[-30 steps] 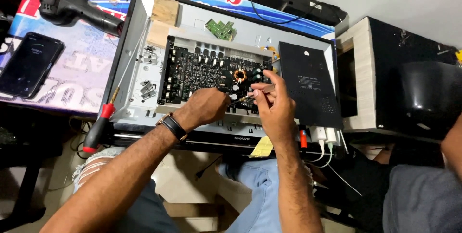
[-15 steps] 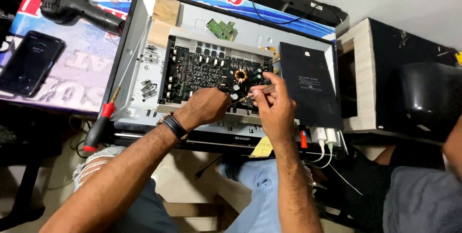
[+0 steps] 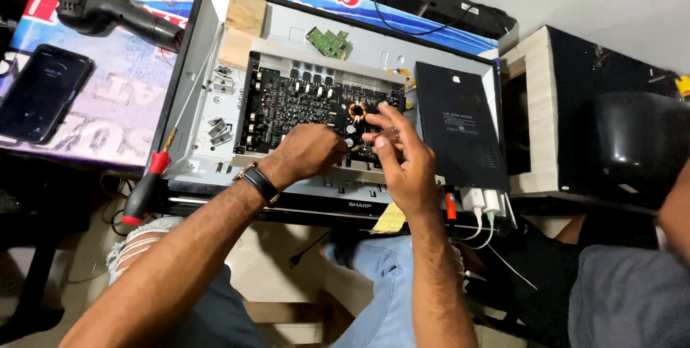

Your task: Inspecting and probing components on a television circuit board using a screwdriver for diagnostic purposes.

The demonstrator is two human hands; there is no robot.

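**Both hands at the near edge of an opened set's board**

Head view: an opened flat-panel set (image 3: 215, 89) lies back-up on the bench (image 3: 93, 103), its rear cover off, so the dark board (image 3: 302, 103) faces the person and can be reached from above; both forearms come in from the near side and the hands meet over the board's near right corner, just below a copper coil (image 3: 357, 111).

The left hand (image 3: 309, 150) lies knuckles-up on the board's near edge with its fingers curled under; it seems to steady or pinch something small there, but what sits in its grip is hidden, so I cannot tell whether it is closed on anything; a dark watch (image 3: 257, 181) rides on that wrist.

The right hand (image 3: 402, 165) stands beside it, touching or nearly so, thumb and forefinger drawn together at the tips in a fine pinch while the other fingers fan upward, clear of the parts; whether a small piece is between the tips is too small to tell.

A black box (image 3: 460, 125) rests on the set's right part, just beside the right hand; a red-handled screwdriver (image 3: 147, 186) lies at the near left corner, within the left arm's reach; a phone (image 3: 42, 93) and a black drill (image 3: 108, 6) lie well to the left on the bench, apart from the work; a small green board (image 3: 329, 41) lies loose at the far side.
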